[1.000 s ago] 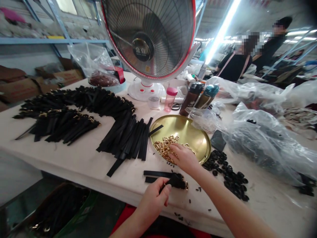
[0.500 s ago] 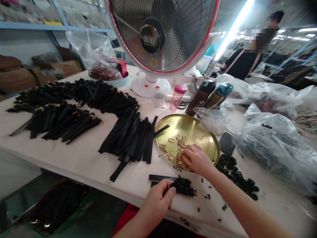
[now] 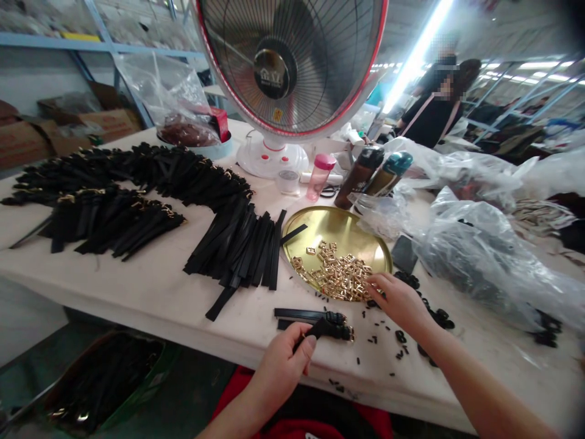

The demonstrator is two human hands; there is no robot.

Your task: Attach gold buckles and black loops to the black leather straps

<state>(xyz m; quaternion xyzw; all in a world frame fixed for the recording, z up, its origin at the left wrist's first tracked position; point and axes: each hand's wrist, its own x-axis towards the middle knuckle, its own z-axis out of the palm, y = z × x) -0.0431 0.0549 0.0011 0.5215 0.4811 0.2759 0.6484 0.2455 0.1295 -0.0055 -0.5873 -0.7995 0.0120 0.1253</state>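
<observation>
My left hand (image 3: pixel 286 360) is closed on a black strap (image 3: pixel 320 329), pinched between thumb and fingers, close to the table's front edge. Just beyond it lie black straps (image 3: pixel 301 314) with loops and gold buckles at their right ends. My right hand (image 3: pixel 397 299) is at the right rim of a gold tray (image 3: pixel 333 222), fingers bent and drawn together; what is at their tips cannot be made out. Small gold buckles (image 3: pixel 342 274) are heaped in the tray. Black loops (image 3: pixel 441 318) lie beside the right hand, partly hidden by it.
Loose black straps (image 3: pixel 237 244) and bundles of buckled straps (image 3: pixel 128 222) cover the table's left side. Behind the tray stand a round heater (image 3: pixel 274 149), a pink bottle (image 3: pixel 319 180) and two dark bottles (image 3: pixel 361 177). Plastic bags (image 3: pixel 484 250) fill the right. A person (image 3: pixel 427 119) is beyond.
My right hand has moved right, from the buckle heap to the tray's rim, uncovering the buckles. My left hand keeps its hold on the strap. The view has shifted slightly.
</observation>
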